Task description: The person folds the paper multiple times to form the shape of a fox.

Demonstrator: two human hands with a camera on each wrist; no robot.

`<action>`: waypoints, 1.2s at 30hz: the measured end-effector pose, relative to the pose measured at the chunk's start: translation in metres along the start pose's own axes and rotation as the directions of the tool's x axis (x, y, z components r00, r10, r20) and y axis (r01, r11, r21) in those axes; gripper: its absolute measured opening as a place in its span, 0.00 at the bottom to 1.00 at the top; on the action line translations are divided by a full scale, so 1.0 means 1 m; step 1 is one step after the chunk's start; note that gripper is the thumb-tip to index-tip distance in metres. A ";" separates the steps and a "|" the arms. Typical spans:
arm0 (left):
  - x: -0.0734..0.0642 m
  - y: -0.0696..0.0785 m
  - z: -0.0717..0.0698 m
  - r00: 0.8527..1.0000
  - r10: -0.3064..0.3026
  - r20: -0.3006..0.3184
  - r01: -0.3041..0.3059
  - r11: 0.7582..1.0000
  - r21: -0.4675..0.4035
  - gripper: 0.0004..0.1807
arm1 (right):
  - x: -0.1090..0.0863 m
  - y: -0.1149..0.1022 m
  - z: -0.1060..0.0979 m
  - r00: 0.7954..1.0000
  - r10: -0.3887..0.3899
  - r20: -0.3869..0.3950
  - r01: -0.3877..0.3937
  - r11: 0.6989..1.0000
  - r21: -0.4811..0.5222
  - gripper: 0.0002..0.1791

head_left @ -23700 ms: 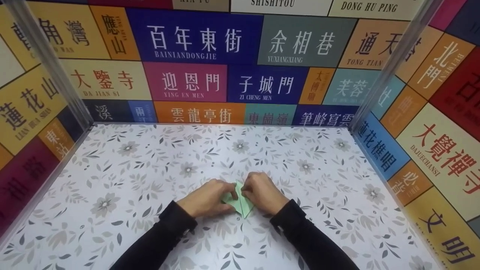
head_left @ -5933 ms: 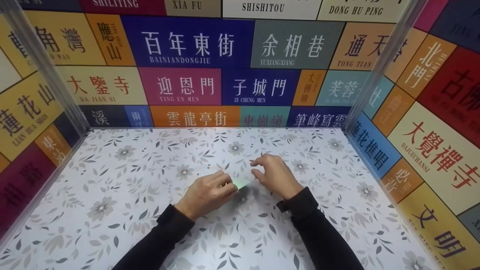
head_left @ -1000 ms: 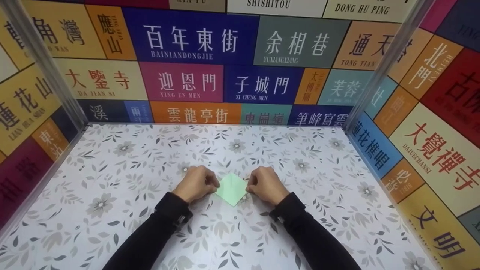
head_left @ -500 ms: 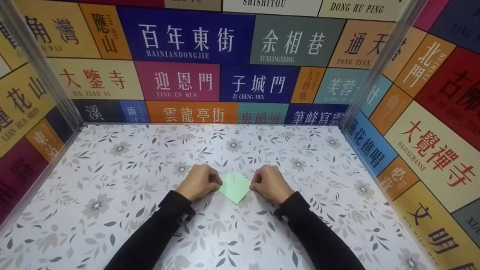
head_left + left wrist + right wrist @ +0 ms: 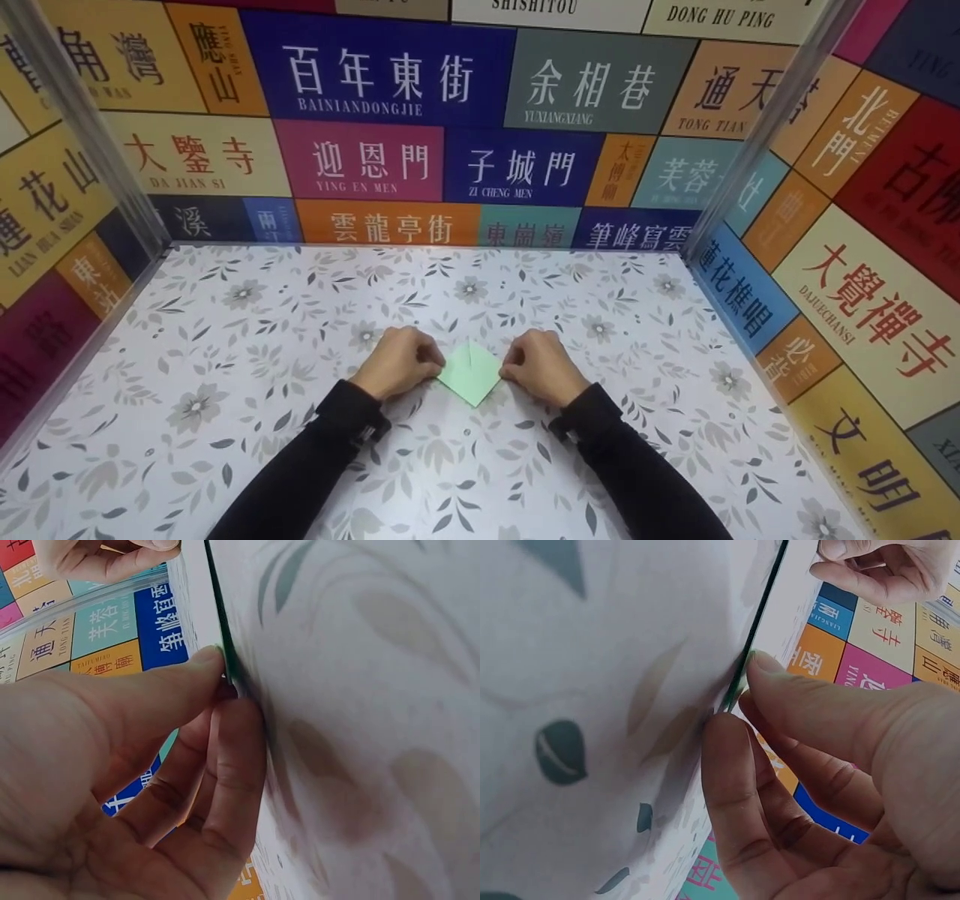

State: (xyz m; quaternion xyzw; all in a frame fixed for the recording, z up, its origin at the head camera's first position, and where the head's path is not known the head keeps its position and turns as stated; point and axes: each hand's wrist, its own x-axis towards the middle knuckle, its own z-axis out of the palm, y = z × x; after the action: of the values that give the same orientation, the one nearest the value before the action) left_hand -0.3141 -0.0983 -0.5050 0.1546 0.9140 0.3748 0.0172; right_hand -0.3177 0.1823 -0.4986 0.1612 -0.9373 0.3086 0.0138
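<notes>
A light green folded paper lies as a diamond near the middle of the table, one corner toward the person. A short crease or slit runs down from its far corner. My left hand pinches its left corner between thumb and finger; my right hand pinches the right corner likewise. Seen edge-on in the left wrist view, the green paper is a thin dark strip at the thumb tip. The right wrist view shows its other corner the same way. The underside of the paper is hidden.
A white table with a grey flower and leaf print spreads around the hands. Behind it stands a back wall of coloured panels with Chinese lettering. Similar side walls rise at left and right, with clear corner posts.
Some seconds ago the left hand held the paper and the right hand was off it. Since one second ago both hands pinch its side corners, and the paper has shifted slightly right.
</notes>
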 end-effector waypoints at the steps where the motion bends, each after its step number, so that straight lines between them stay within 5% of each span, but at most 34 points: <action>1: 0.000 0.000 0.000 1.000 -0.005 -0.001 0.005 1.000 -0.001 0.06 | 0.000 0.000 0.000 1.000 0.002 -0.001 -0.002 1.000 0.001 0.08; 21: 0.002 0.000 -0.010 0.996 -0.071 -0.047 0.073 0.997 0.032 0.03 | -0.001 0.001 -0.007 0.999 -0.035 -0.031 0.035 0.999 -0.004 0.07; 36: -0.004 -0.024 -0.041 0.979 -0.138 -0.148 0.154 0.983 0.102 0.06 | 0.005 0.013 -0.019 0.998 -0.018 -0.068 0.016 1.000 -0.026 0.06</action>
State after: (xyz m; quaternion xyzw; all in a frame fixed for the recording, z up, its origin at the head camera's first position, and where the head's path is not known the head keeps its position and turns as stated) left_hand -0.3233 -0.1433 -0.4927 0.0611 0.9415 0.3301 -0.0283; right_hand -0.3273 0.2016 -0.4902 0.1582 -0.9389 0.3016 0.0506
